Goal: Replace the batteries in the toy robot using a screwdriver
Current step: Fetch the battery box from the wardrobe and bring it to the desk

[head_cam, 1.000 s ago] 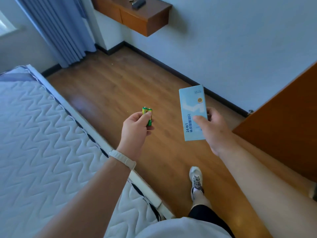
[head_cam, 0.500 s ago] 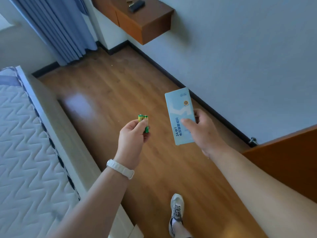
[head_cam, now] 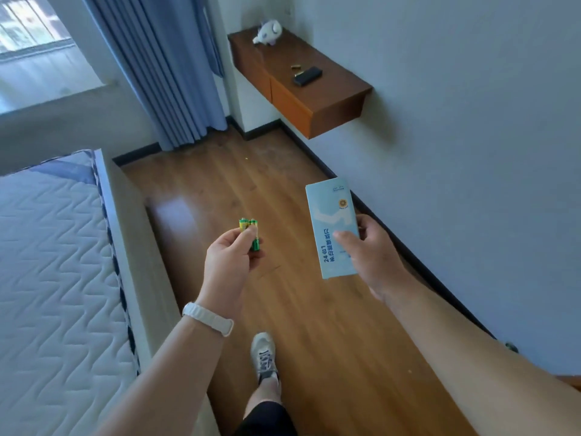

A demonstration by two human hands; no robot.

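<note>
My left hand (head_cam: 231,262) pinches two green batteries (head_cam: 250,232) between thumb and fingers, held out over the wooden floor. My right hand (head_cam: 374,256) grips a flat light-blue screwdriver-set box (head_cam: 331,215) with printed text, upright and facing me. Far ahead, a white toy robot (head_cam: 268,33) lies on a wall-mounted wooden shelf (head_cam: 333,92). On the same shelf lie a black flat object (head_cam: 308,76) and a small brass-coloured item (head_cam: 295,67).
A bed with a quilted white mattress (head_cam: 53,278) fills the left side. Blue curtains (head_cam: 163,64) hang ahead by a window. A pale wall (head_cam: 456,121) runs along the right. My shoe (head_cam: 264,357) is on the wooden floor (head_cam: 314,325).
The view has turned and lifted toward the shelf, bringing the toy robot into sight. Both hands keep their hold; the door at the right has left the view.
</note>
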